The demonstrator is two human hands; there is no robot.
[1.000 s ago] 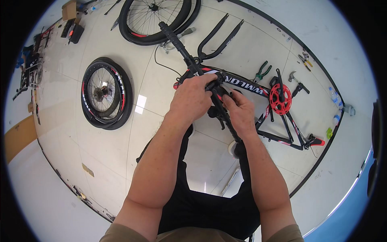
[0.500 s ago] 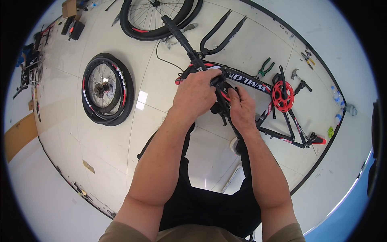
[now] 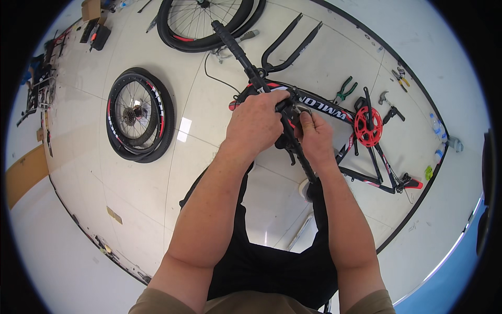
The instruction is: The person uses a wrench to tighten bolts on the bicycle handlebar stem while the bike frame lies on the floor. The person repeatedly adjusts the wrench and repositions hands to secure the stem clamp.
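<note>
A black bicycle handlebar (image 3: 236,51) slants across the middle, with one ribbed grip at its far end. My left hand (image 3: 254,119) is closed around the bar at its middle, the index finger stretched along the dark clamp part (image 3: 286,103). Just right of that clamp, my right hand (image 3: 315,137) has thumb and fingers pinched together; what they hold is small and mostly hidden. Beneath the bar and beyond my hands lies a black, white and red bicycle frame (image 3: 319,107) on the floor, with a red chainring (image 3: 368,126).
Two wheels with tyres (image 3: 168,123) lie at left; another wheel (image 3: 183,47) is at the far side. A black fork (image 3: 285,64) lies beyond the frame. Green-handled pliers (image 3: 343,90), a hammer (image 3: 385,97), yellow-handled pliers (image 3: 401,81) and plastic bottles (image 3: 437,125) are at right.
My right hand has shifted slightly, its fingers curling in closer to the clamp; a small dark tip that showed above them is out of sight. My left hand stays on the bar.
</note>
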